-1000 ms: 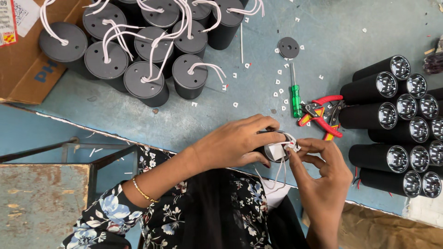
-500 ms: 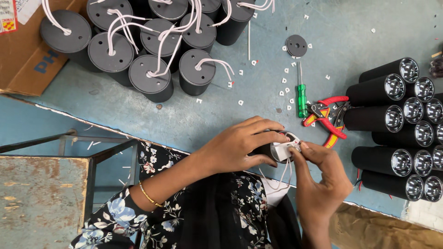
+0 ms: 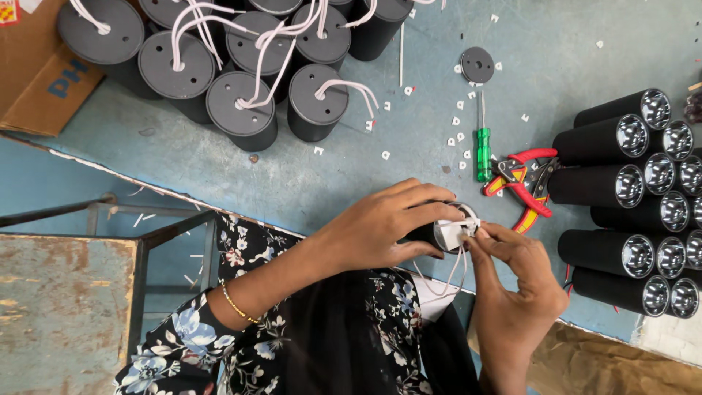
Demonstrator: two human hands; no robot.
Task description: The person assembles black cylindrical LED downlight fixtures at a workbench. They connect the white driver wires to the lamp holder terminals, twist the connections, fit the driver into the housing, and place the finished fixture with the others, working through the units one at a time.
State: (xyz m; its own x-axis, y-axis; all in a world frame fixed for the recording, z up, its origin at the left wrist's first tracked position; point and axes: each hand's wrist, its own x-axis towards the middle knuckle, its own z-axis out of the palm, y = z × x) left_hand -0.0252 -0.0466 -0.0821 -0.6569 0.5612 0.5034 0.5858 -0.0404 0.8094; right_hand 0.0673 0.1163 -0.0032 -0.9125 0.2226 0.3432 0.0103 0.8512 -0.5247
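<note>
Worn blue table (image 3: 307, 183); rusty metal stool (image 3: 66, 307) beside.

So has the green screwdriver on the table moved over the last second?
No. The green screwdriver lies in the same spot beside the red pliers, below the black disc; only the camera shifted.

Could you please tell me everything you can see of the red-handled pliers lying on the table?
The red-handled pliers lie flat on the blue-grey table, untouched by either hand. Their handles are red with yellow accents and spread apart, one arching toward the top, the other running down toward the right; the dark metal head sits between them. They rest between the green-handled screwdriver and the black cylinders lying on their sides, close beside both. Whether they touch either is unclear.
</note>
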